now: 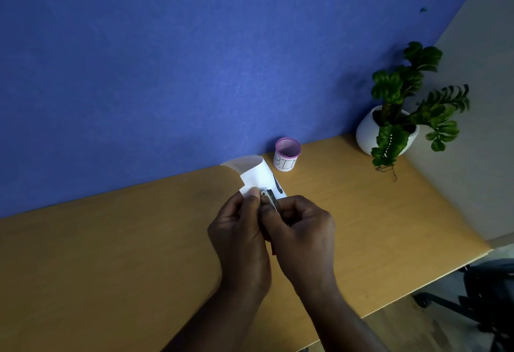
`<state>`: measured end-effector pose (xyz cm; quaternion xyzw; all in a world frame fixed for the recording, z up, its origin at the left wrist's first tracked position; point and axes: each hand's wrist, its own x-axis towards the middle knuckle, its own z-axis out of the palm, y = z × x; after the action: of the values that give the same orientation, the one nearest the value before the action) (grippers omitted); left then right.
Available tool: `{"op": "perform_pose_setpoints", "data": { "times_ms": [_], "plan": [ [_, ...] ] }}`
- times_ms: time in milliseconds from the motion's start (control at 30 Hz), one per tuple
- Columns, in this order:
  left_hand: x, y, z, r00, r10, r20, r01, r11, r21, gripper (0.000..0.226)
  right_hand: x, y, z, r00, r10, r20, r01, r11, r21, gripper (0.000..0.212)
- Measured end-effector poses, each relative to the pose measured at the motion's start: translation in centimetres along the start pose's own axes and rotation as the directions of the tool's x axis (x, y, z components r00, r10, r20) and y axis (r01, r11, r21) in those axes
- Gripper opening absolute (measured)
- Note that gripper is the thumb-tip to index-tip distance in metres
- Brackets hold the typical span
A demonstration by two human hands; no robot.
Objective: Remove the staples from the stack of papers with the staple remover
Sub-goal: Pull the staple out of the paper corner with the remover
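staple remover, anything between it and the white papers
Nothing visible does. The dark metal staple remover in the right hand already meets the white papers, which the left hand pinches.

A wooden desk stands against a blue wall. A pink-rimmed mesh cup with a white label lettered "BIN" sits at the wall. To its right, in the corner, a leafy plant grows from a white pot. A dark chair shows at lower right.
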<state>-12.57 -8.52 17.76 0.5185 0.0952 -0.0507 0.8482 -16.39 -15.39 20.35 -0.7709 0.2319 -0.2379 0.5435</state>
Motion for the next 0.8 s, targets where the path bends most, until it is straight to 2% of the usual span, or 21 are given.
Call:
{"op": "perform_pose_setpoints", "data": {
  "times_ms": [300, 600, 800],
  "plan": [
    [0.1, 0.9, 0.6, 0.998, -0.044, -0.036, 0.044, 0.999, 0.004, 0.028, 0.3, -0.1, 1.0, 0.999, -0.009, -0.05, 0.011, 0.999, 0.036, 0.025],
    [0.2, 1.7, 1.3, 0.998, -0.062, -0.026, 0.062, 0.998, -0.012, 0.03, 0.3, 0.3, 1.8, 0.994, 0.056, -0.094, -0.039, 0.983, 0.181, 0.024],
    [0.3, 1.6, 1.2, 0.998, -0.06, -0.023, 0.06, 0.998, -0.016, 0.03, 0.1, 0.3, 2.2, 0.986, 0.164, -0.033, -0.144, 0.933, 0.329, 0.028]
  ]
}}
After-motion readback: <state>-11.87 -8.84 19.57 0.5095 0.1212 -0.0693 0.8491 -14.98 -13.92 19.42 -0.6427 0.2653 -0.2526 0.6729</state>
